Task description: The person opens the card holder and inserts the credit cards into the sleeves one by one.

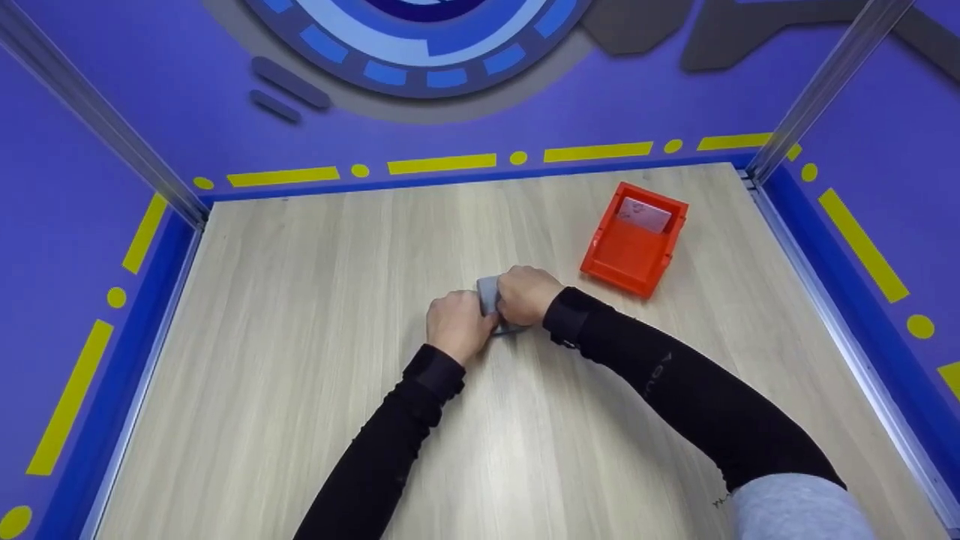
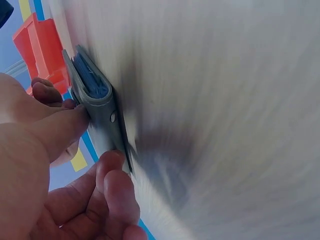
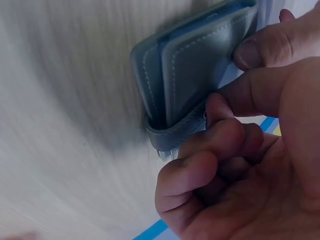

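Note:
A grey card holder with pale stitching stands on edge on the wooden table, between both hands. Blue-tinted sleeves show inside its folded covers in the left wrist view, along with a round metal snap. My left hand grips the card holder from the left; its thumb lies against the cover in the right wrist view. My right hand pinches the strap that wraps round one end, the other fingers curled beside it. Part of the strap is hidden behind these fingers.
A red plastic bin sits farther back on the right, with a pinkish card leaning inside against its back wall. Purple panels with yellow markings enclose the wooden table at the back and sides.

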`<state>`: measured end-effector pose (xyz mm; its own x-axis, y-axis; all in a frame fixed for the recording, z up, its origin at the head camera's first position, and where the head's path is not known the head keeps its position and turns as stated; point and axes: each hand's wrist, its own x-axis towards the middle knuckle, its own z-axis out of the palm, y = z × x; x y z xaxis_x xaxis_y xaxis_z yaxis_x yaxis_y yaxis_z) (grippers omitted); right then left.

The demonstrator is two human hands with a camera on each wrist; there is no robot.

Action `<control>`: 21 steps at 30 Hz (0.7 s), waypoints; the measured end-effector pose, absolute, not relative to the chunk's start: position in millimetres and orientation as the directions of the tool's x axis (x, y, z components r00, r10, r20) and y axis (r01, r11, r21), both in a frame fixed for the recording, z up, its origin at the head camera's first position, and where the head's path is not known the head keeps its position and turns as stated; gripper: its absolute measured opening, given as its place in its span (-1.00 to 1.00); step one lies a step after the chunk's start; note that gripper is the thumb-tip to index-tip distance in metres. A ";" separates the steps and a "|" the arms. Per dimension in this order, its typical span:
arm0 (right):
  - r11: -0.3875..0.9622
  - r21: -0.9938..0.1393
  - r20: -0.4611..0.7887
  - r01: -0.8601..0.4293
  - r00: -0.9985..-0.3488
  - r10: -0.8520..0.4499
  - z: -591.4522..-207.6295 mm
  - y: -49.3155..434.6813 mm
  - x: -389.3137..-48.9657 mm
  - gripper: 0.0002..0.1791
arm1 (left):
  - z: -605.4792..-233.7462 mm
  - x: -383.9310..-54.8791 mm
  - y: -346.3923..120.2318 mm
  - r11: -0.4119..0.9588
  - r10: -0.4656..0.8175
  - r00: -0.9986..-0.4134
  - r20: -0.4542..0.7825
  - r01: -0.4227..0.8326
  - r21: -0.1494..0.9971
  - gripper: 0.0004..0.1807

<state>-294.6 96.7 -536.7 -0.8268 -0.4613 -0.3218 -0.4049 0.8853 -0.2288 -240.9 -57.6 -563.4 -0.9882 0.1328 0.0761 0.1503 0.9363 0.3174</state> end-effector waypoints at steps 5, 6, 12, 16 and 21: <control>0.883 -0.233 -0.341 -0.408 -0.816 -0.467 -536.3 96.3 -296.0 -0.86 | -564.8 -240.1 -59.0 0.925 0.140 -0.985 0.104 0.168 0.340 -0.45; 0.881 -0.236 -0.341 -0.411 -0.814 -0.471 -536.5 96.6 -296.3 -0.87 | -564.9 -239.9 -59.3 0.924 0.140 -0.984 0.110 0.170 0.343 -0.44; 0.878 -0.270 -0.327 -0.395 -0.820 -0.470 -538.8 101.1 -298.2 -0.85 | -562.8 -240.8 -59.0 0.922 0.139 -0.985 0.103 0.167 0.349 -0.47; 0.881 -0.292 -0.325 -0.373 -0.827 -0.458 -540.0 103.1 -298.1 -0.80 | -561.9 -242.3 -58.4 0.927 0.129 -0.989 0.073 0.147 0.346 -0.53; 0.873 -0.320 -0.308 -0.367 -0.831 -0.463 -543.3 106.0 -294.6 -0.76 | -563.4 -242.1 -58.1 0.930 0.123 -0.991 0.050 0.132 0.343 -0.55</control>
